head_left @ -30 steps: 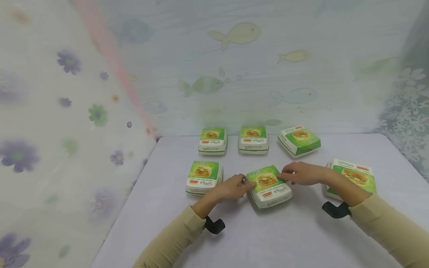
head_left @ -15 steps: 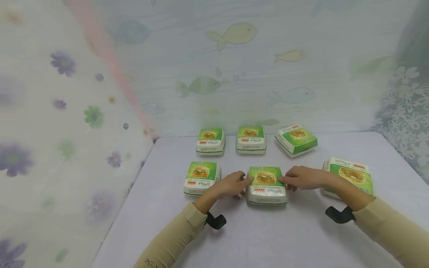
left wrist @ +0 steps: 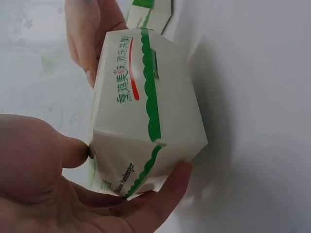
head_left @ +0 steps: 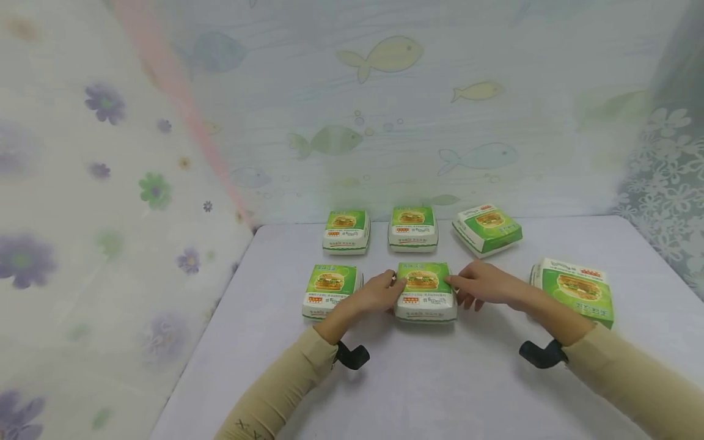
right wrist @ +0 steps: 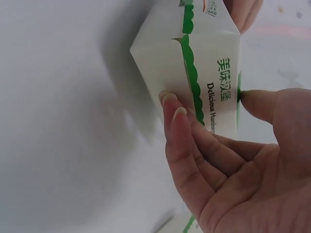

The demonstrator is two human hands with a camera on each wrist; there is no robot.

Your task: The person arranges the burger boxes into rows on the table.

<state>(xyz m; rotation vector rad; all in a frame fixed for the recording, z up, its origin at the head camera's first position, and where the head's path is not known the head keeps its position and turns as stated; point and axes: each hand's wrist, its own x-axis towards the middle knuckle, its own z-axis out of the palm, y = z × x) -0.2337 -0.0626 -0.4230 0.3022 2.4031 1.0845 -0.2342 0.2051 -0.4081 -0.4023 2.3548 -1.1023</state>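
Observation:
In the head view, a green and white hamburger box (head_left: pixel 426 293) sits squarely between both hands in the front row. My left hand (head_left: pixel 379 293) grips its left side, and my right hand (head_left: pixel 484 284) grips its right side. The left wrist view shows the left thumb (left wrist: pixel 73 151) on the top edge of the box (left wrist: pixel 126 82), with fingers along its side wall. From the right wrist, the right thumb (right wrist: pixel 260 104) presses the top edge and curled fingers (right wrist: pixel 182 141) lie against the side printed "Delicious Hamburger". I cannot tell whether the base touches the table.
A matching box (head_left: pixel 330 290) stands close to the left hand. Another box (head_left: pixel 574 290) lies turned beside the right forearm. Behind are a back-left box (head_left: pixel 346 232), a back-middle box (head_left: pixel 414 229) and an angled back-right box (head_left: pixel 487 229). Patterned curtains (head_left: pixel 379 122) border the white table (head_left: pixel 418 391).
The middle box has turned from slanted to square, then shifted left and slightly away, with both hands moving along with it. The other boxes keep their places.

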